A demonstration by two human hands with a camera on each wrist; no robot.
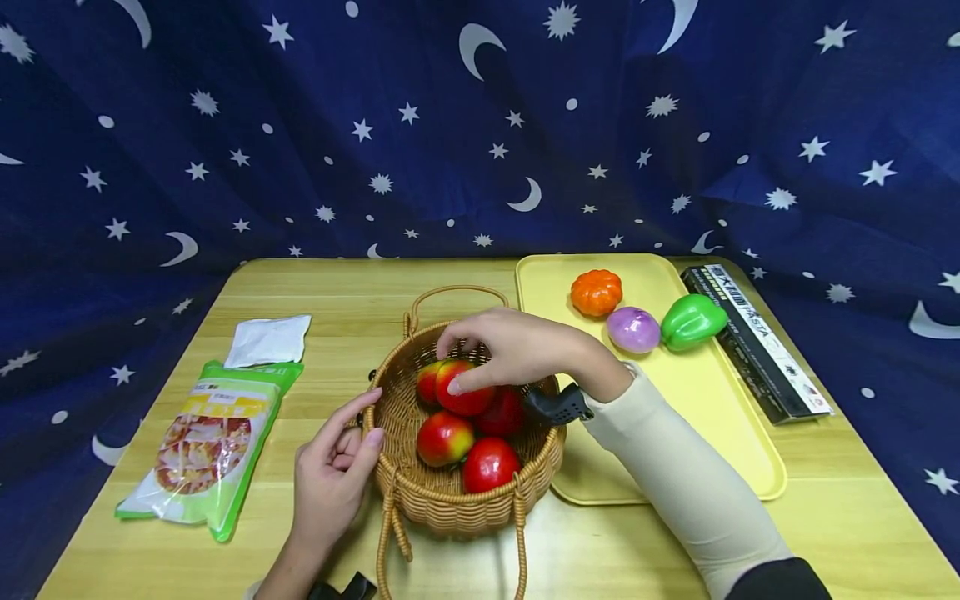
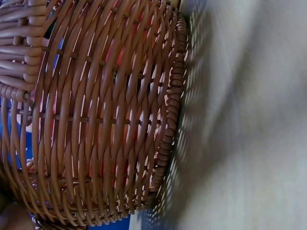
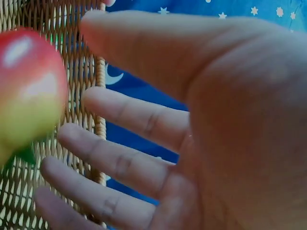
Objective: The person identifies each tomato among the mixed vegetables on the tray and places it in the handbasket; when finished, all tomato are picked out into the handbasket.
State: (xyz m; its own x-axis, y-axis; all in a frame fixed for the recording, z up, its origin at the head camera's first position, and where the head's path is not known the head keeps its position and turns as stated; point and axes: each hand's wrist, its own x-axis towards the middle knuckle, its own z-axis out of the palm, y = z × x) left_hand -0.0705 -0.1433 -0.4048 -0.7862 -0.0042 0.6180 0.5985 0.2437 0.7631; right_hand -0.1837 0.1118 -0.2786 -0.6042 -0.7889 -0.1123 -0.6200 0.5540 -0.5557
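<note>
A round wicker basket (image 1: pixel 467 510) holds several shiny red fruits, some blending into yellow, such as this red-yellow fruit (image 1: pixel 446 438) and a red apple-like one (image 1: pixel 491 465). My left hand (image 1: pixel 333 471) holds the basket's left rim, thumb and forefinger at its edge. Wicker weave (image 2: pixel 105 115) fills much of the left wrist view. Above the basket, my right hand (image 1: pixel 517 346) reaches in over an upper red fruit (image 1: pixel 463 393). In the right wrist view its fingers are spread and relaxed, apart from a red-yellow fruit (image 3: pixel 31 88) with a green leaf.
Right of the basket lies a yellow tray (image 1: pixel 675 408) bearing an orange pumpkin (image 1: pixel 597 292), a purple onion-like piece (image 1: pixel 633 330) and a green one (image 1: pixel 693 322). A black pasta box (image 1: pixel 757 346) touches its right side. Leftward lie a green-white food bag (image 1: pixel 210 446) and a white packet (image 1: pixel 267 340).
</note>
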